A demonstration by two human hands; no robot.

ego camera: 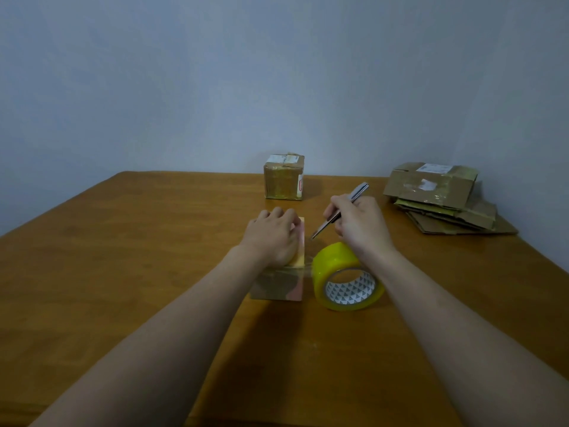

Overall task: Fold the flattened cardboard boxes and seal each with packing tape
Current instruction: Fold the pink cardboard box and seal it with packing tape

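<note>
- The step in hand looks like cutting the stretched tape strand that runs from the small box to the tape roll at its 3 o'clock.
- To do it well, the strand should stay taut, the blade should meet it close to the box edge, and the cut should run away from the steadying fingers.
- The loose end then wants pressing flat onto the cardboard.
- The left hand lies on top of the box, fingers bent over its far edge, gripping it and holding it down.
- The right hand pinches a metal cutter like a pen, tip pointing toward 7 o'clock, just above the strand.
- A sealed box stands at 12 o'clock on the table; the flattened boxes are stacked at 2 o'clock.
</note>
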